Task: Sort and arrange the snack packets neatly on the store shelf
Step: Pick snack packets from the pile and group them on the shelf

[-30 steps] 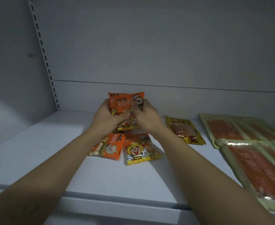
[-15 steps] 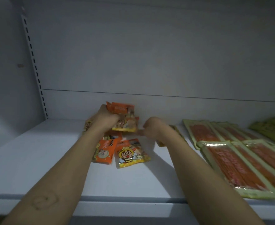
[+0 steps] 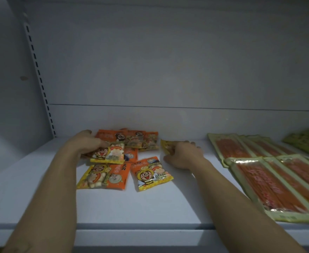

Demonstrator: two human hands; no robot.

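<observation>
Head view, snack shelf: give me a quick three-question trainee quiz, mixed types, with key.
1. True or false: the left hand rests on the pile of small orange and yellow cartoon snack packets.
2. Which hand touches the small yellow foil packet lying apart from that pile?
3. The long flat packs of orange strips with green borders lie on the white shelf: A) right of both hands B) left of both hands C) behind the pile.

Key: 1 true; 2 right hand; 3 A.

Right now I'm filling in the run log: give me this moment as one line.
left hand: on orange snack packets | right hand: on yellow packet | shelf: sorting unfinished
</observation>
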